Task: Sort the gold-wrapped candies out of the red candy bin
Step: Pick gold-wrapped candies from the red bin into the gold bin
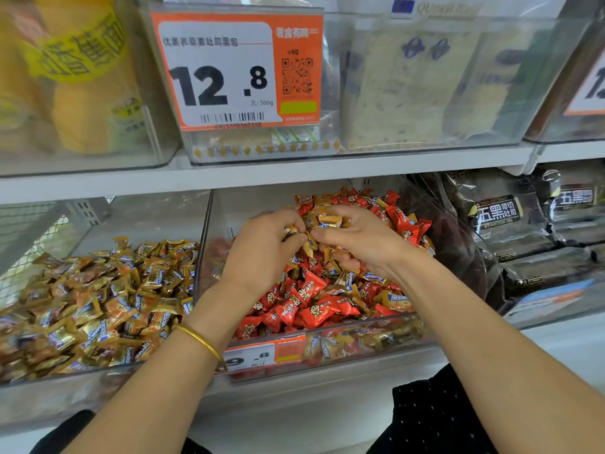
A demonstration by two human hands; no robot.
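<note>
Thin gold bangle (199, 339) on the left wrist. Clear hard-plastic red candy bin (204, 244) holds crinkly red foil pillow-wraps with gold-wrapped candies (329, 221) mixed among them. Above the pile, the left hand (265, 244) and right hand (363, 240) meet, fingers of both curled and clamped on several gold twists. The adjacent left bin holds a gold candy heap (98, 306). Above, an orange price label (235, 70).

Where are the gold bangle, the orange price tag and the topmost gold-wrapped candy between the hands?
gold bangle (199, 340): head view, middle of the band.
orange price tag (237, 70): head view, white panel.
gold-wrapped candy (330, 221): head view, wrapper's middle.
</note>
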